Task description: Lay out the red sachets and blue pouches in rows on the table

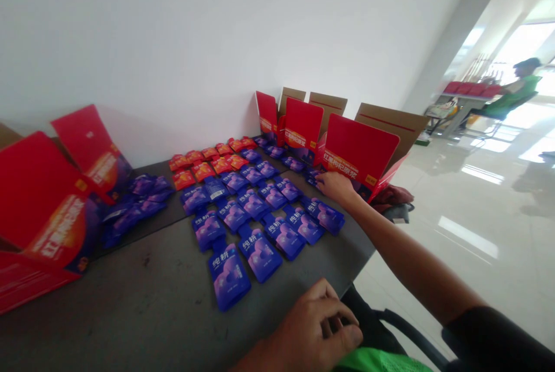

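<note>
My right hand reaches to the far right of the table, its fingers closed on a purple spouted pouch in front of a red box; the fingertips are partly hidden. Near the table's front edge, my left hand rests loosely curled, thumb apart from the fingers, with nothing seen in it. Between the hands and the wall lie rows of flat purple pouches, laid with their printed faces up. Behind them are rows of smaller-looking red pouches.
Open red boxes with raised flaps stand along the right side. Another red box stands at left, beside a heap of purple pouches. A dark red cloth lies by the right edge. A person sits at a far table.
</note>
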The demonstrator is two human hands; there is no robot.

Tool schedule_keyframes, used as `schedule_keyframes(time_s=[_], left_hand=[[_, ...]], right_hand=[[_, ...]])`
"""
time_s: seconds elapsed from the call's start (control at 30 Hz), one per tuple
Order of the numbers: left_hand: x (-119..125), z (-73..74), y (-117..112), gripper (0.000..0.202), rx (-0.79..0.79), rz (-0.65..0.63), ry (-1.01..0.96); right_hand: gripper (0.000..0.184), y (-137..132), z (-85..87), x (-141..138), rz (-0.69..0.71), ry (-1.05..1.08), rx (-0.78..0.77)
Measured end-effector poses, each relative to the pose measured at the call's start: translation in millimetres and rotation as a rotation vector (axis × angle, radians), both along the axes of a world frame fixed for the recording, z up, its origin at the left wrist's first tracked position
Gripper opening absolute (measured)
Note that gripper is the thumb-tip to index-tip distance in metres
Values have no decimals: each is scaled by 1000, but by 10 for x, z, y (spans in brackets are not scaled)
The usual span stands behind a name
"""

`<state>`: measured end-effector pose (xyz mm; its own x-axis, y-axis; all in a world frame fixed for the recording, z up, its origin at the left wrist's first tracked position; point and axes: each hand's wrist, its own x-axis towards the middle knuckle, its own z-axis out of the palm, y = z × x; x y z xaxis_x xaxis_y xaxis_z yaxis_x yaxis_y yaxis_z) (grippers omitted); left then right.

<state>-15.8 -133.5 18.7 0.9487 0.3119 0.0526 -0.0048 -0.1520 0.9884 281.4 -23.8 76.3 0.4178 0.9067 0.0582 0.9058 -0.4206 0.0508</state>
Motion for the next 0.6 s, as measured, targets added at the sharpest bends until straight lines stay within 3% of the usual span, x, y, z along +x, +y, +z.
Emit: schedule_keyframes(time_s=[0.23,0.33,0.47,0.6], left_hand=[[-1,-62,-4,35,20,4,-2],[-19,-81,-2,38,34,-1,-10],[-12,-186,1,44,73,-49,32],[78,-424,31,54,203,-122,19]], right_hand=[[37,-56,25,-33,24,6,65],[37,-173,115,-181,114,25,171],[30,-638,249,-628,359,167,540],[17,-1331,120,-1084,696,467,651]])
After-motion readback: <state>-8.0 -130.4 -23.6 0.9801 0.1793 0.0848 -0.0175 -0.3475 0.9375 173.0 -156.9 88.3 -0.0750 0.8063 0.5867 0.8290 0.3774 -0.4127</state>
